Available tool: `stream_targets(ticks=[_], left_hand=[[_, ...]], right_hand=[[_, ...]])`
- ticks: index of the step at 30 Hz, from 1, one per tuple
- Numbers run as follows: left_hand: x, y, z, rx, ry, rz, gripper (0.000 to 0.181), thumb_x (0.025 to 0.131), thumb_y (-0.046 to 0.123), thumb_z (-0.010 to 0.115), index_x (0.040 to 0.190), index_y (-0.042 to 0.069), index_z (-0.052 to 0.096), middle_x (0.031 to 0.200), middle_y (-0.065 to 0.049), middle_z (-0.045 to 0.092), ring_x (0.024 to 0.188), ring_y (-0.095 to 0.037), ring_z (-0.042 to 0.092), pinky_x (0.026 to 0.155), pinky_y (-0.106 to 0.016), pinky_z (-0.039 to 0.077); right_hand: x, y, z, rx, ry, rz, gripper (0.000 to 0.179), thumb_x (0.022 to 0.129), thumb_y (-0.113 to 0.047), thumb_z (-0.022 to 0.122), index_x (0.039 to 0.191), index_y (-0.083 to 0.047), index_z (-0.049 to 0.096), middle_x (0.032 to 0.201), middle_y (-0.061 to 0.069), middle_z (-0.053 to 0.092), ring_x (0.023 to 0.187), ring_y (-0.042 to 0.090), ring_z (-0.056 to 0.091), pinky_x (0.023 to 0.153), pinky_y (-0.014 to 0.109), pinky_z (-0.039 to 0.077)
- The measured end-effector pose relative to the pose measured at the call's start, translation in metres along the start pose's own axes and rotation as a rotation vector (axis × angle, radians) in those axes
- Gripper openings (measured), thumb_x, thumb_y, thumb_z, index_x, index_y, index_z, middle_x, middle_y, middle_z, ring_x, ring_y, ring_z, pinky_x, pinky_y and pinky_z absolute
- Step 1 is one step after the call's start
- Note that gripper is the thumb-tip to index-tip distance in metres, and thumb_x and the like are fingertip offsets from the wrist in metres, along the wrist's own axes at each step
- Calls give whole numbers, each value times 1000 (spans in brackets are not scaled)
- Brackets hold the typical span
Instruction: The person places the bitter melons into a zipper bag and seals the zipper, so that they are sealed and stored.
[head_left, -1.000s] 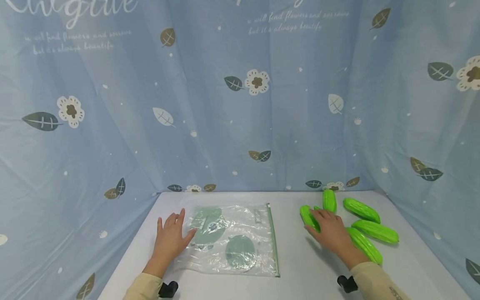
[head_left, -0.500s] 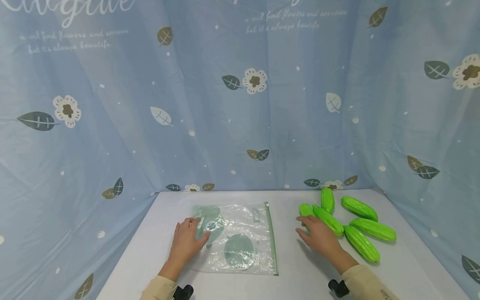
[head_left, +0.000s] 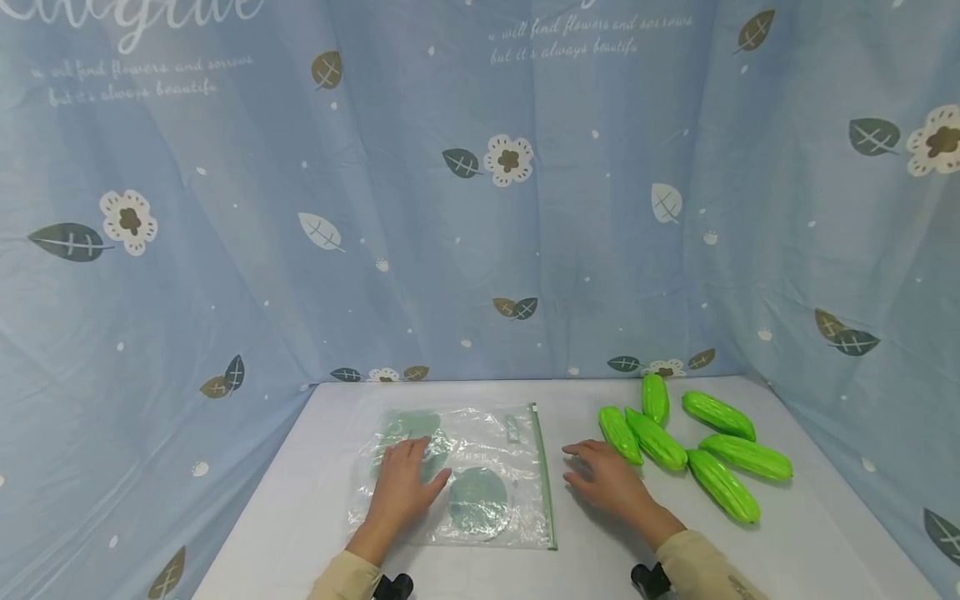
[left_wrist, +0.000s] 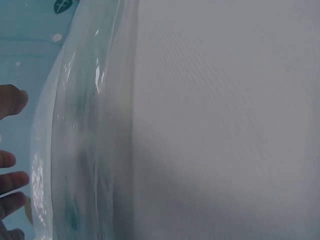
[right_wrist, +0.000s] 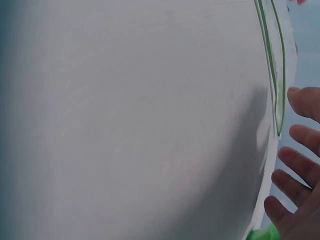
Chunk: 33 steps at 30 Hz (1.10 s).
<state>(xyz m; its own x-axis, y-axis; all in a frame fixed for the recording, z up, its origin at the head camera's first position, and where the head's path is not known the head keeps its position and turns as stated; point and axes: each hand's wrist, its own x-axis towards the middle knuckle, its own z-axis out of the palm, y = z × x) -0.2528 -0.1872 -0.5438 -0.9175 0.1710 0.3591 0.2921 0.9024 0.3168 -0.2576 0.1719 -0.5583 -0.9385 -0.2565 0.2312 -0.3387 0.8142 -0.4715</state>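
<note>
A clear plastic zip bag (head_left: pixel 517 487) with green round prints lies flat on the white table, its green zip edge (head_left: pixel 544 487) facing right. My left hand (head_left: pixel 402 492) is over the bag's left half, fingers spread and holding nothing. The left wrist view shows its fingers (left_wrist: pixel 12 181) beyond the shiny bag (left_wrist: pixel 75 125). Between the zip edge and several ridged, cucumber-like green vegetables (head_left: pixel 656 439) hovers my right hand (head_left: pixel 617 485), with relaxed fingers and nothing in it. In the right wrist view, two green zip strips (right_wrist: pixel 270 65) stand slightly apart near the right fingers (right_wrist: pixel 295 162).
The green vegetables lie loosely grouped on the right of the white table (head_left: pixel 585 558), one of them (head_left: pixel 655 398) near the back edge. A blue curtain (head_left: pixel 420 208) with leaves and flowers hangs behind and along both sides.
My right hand has drawn away from the vegetables, leftward toward the zip edge. The left hand has shifted right, from the bag's left edge to over it. Bag and vegetables stay put.
</note>
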Motion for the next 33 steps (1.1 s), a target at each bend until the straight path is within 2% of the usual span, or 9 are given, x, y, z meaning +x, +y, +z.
stream_targets(ticks=[4,7,12,15,18,21,25,29,33], left_hand=[[5,13,8,0,-2,65,68,87,40,77,136,-3,57,132,-21,60,129,-39,54,114,-65,30],[9,24,13,-3,-27,114,69,87,41,78,137,-2,57,134,-19,60,130,-38,53,113,-65,32],[15,34,24,-35,-162,187,75,88,43,75,144,-1,53,142,-21,55,134,-41,49,113,-63,33],[14,37,27,-50,-262,192,80,88,46,75,149,0,49,147,-22,51,136,-42,47,115,-59,33],[11,37,28,-38,-318,194,84,87,48,77,150,1,47,148,-21,50,136,-42,47,115,-56,35],[10,38,27,-27,-326,199,85,86,48,79,149,1,48,147,-20,51,135,-41,48,113,-53,38],[13,43,28,-30,-296,201,84,85,47,79,148,1,49,144,-20,53,133,-40,50,112,-52,40],[19,53,36,-43,-254,207,79,88,45,77,148,1,49,144,-20,53,134,-38,50,113,-53,39],[24,62,45,-37,-243,198,76,91,44,74,148,2,49,147,-19,52,139,-36,46,115,-54,36]], right_hand=[[3,0,7,53,-31,-28,46,89,-28,80,131,-12,68,137,11,62,132,34,54,109,51,44],[7,-1,9,88,-67,-21,50,90,-28,79,134,-9,65,145,16,56,140,39,45,113,55,38],[12,-4,11,119,-98,-19,49,90,-26,78,134,-6,65,148,22,51,145,45,36,116,60,31],[14,-6,13,126,-118,-47,49,92,-26,76,135,-6,65,150,24,49,145,47,34,117,62,27],[16,-7,16,125,-134,-71,51,93,-28,75,137,-6,64,150,25,48,145,47,33,118,63,24],[18,-9,18,112,-144,-73,54,92,-31,75,138,-6,63,151,24,48,145,47,33,118,64,22],[21,-11,20,86,-164,-38,60,89,-36,77,138,-6,63,153,23,46,147,45,31,119,64,20],[23,-12,21,52,-186,-1,62,87,-40,79,138,-9,63,156,20,44,149,42,29,120,62,19],[23,-13,22,51,-202,8,64,87,-44,78,139,-10,63,157,19,43,149,41,29,121,61,19]])
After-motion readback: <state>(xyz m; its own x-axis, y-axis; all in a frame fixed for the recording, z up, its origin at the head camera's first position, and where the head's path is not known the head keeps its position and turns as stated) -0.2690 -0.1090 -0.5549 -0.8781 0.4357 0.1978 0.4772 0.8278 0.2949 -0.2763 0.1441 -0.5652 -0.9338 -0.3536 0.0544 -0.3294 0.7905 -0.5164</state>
